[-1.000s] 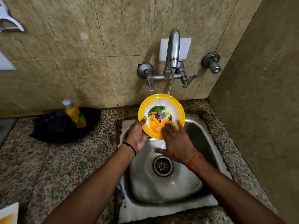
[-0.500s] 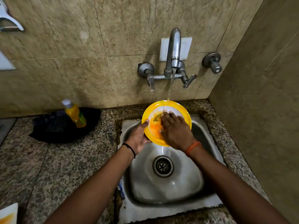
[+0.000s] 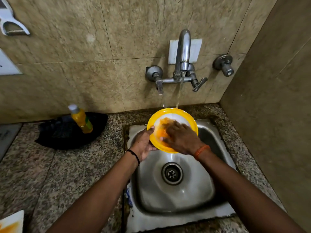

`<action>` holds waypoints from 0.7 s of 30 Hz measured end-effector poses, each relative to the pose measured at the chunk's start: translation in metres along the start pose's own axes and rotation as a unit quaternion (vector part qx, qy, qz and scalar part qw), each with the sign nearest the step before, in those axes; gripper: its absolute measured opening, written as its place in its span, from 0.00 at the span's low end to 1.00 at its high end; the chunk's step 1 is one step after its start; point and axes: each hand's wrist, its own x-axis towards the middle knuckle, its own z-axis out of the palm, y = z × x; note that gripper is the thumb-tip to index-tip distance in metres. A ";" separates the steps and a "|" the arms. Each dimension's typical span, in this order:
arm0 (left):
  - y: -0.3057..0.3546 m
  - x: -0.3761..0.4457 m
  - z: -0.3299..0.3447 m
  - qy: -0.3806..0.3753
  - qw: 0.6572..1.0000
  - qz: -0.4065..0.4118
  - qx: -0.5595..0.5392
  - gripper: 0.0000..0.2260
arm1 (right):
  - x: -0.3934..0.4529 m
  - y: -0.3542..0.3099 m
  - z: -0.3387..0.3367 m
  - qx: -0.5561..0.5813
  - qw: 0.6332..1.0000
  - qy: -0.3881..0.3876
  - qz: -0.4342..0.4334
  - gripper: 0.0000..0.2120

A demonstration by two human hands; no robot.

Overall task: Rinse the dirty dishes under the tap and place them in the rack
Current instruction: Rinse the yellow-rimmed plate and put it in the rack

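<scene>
yellow plate (image 3: 175, 113) gripped at its rim by our left hand (image 3: 143, 145) while our flat, open right hand (image 3: 182, 137) rubs its face; we should keep it tilted under the tap (image 3: 183, 52) stream.

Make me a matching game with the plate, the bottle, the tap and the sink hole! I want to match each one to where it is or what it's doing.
Things:
1. yellow plate
2. orange bottle
3. tap
4. drain

Places or states:
A. fixed to the wall, with water running from it
B. at the bottom of the sink
C. standing on the counter by a black cloth
D. held by the left hand and rubbed by the right hand

Pairs: 1-D, 2-C, 3-A, 4-B
</scene>
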 end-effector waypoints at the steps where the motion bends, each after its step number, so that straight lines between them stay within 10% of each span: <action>1: 0.001 0.000 0.000 0.007 1.000 0.001 0.004 0.12 | 0.003 0.005 0.001 -0.017 1.000 -0.002 0.023 0.48; 13: 0.006 -0.001 -0.006 0.048 0.998 0.042 -0.023 0.15 | -0.025 -0.034 0.007 0.161 0.984 0.039 -0.065 0.27; 21: 0.014 -0.002 0.001 0.076 0.996 0.039 0.040 0.13 | -0.007 -0.008 0.001 -0.033 0.998 0.019 0.052 0.52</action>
